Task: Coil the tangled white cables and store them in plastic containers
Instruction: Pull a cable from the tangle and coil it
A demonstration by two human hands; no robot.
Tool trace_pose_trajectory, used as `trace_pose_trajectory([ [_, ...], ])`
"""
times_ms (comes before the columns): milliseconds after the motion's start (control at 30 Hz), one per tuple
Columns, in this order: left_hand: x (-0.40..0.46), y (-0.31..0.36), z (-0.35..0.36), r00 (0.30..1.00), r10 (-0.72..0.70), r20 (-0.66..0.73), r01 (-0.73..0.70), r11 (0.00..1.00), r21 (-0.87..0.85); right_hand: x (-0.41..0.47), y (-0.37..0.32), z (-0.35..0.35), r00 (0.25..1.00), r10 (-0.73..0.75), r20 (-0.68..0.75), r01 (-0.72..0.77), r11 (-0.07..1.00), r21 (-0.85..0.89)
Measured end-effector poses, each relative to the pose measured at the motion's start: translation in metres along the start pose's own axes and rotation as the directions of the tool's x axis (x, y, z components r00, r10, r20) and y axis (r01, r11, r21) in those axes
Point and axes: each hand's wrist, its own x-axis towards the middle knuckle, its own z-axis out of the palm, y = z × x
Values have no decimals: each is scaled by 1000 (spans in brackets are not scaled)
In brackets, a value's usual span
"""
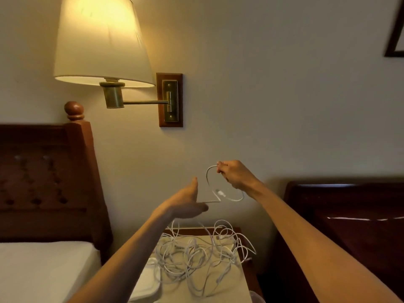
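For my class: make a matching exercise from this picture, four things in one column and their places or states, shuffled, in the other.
Things:
1. right hand
2. left hand
3. tangled cables
4. lamp

States:
A. lit, on the wall
B. heaped on the nightstand
C. grips a cable loop
D. fingers straight, cable running across it

Pairs: 1-C, 2-D, 3-B, 4-A

Counts: two hands up, left hand and right hand, with one white cable strung between them. One tangled heap of white cables on one tabletop; strand count in the heap can't be told. Also one lit wall lamp, two dark wooden headboards, one white mattress, one picture frame corner.
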Motion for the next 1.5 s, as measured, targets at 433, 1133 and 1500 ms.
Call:
trace_pose_trajectory([
  [433,-5,-19,1,822,253,-511,-318,947,-44,-18,15,-50,987,22,159,-83,919,385],
  [1133,-5,-58,-109,423,69,-903,182,970,159,-59,74,-41,980,112,163,-149,959,243],
  [1500,13,36,-91,792,-470,-390,-72,562,-824,-47,12,23,823,-339,-457,231,933,-276],
])
